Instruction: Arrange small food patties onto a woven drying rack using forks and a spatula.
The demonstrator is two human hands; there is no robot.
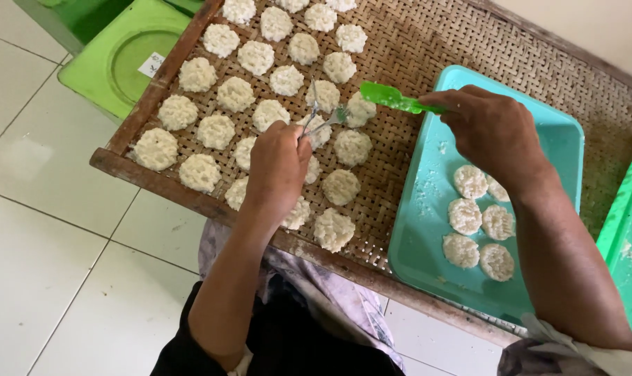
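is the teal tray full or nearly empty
Partly filled, mostly bare. The teal tray holds about six rice cakes clustered near its right side; the rest shows only crumbs.

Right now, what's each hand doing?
Left hand: closed, holding a metal fork.
Right hand: closed, holding a bright green plastic spatula.

The left hand [277, 167] hides 2 rice cakes [298, 212]; the woven tray [427, 42] runs past the top edge.

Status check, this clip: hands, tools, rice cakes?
Left hand grips metal fork. Right hand holds green plastic spatula. Both meet over round white rice cake. Nothing blocking.
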